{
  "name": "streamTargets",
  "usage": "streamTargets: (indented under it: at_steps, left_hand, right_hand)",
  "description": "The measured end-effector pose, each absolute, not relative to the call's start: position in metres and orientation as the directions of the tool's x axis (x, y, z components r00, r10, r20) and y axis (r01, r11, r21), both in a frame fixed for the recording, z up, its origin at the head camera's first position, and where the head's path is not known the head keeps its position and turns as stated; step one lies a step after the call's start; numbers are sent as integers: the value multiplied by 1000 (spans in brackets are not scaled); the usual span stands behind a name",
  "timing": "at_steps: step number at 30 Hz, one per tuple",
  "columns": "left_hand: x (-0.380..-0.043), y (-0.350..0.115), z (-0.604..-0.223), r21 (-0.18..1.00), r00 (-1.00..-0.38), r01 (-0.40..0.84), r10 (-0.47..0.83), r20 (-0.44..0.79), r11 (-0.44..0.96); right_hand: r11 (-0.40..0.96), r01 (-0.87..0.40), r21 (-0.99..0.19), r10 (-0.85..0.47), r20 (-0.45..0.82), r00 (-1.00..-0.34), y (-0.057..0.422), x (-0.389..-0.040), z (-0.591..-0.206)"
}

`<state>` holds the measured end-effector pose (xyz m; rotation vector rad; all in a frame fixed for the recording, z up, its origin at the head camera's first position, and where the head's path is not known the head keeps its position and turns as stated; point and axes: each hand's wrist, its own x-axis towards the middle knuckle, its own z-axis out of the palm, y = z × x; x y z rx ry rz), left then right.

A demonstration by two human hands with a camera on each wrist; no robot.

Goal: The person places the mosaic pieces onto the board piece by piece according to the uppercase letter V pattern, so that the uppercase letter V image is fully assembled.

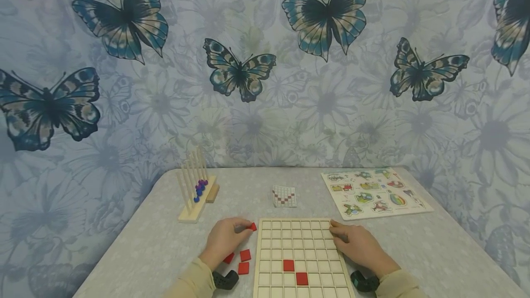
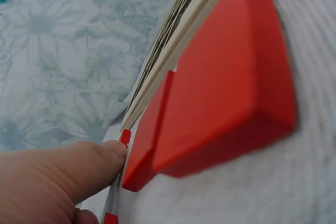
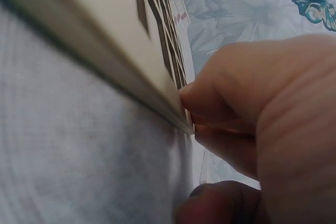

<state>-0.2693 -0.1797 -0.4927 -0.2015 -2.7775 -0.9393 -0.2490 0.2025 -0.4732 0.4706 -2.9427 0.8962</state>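
Observation:
My left hand [image 1: 225,240] pinches a small red square tile [image 1: 253,226] between thumb and fingers, just left of the far left corner of a wooden grid board [image 1: 259,261]. In the left wrist view the thumb [image 2: 100,158] presses on that tile near the table. Loose red tiles [image 1: 245,255] lie beside the board under the left wrist. Two red tiles [image 1: 288,265] sit in grid cells, diagonal to each other. My right hand [image 1: 360,245] holds the board's edge near its far right corner; in the right wrist view its fingertips meet at that corner.
A small pattern card [image 1: 284,197] with a red V of squares lies behind the board. At the back left stands a wooden peg rack [image 1: 190,215] with blue and purple beads. A picture puzzle board [image 1: 374,192] lies at the back right, before the butterfly wallpaper.

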Motion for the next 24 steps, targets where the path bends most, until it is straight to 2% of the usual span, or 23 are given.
streamTargets:
  at_steps: [24]
  left_hand:
    - [-267, -177, -492, 505, -962, 144, 1, 272, 851]
  right_hand:
    - [799, -288, -528, -267, 118, -956, 201, -248, -474]
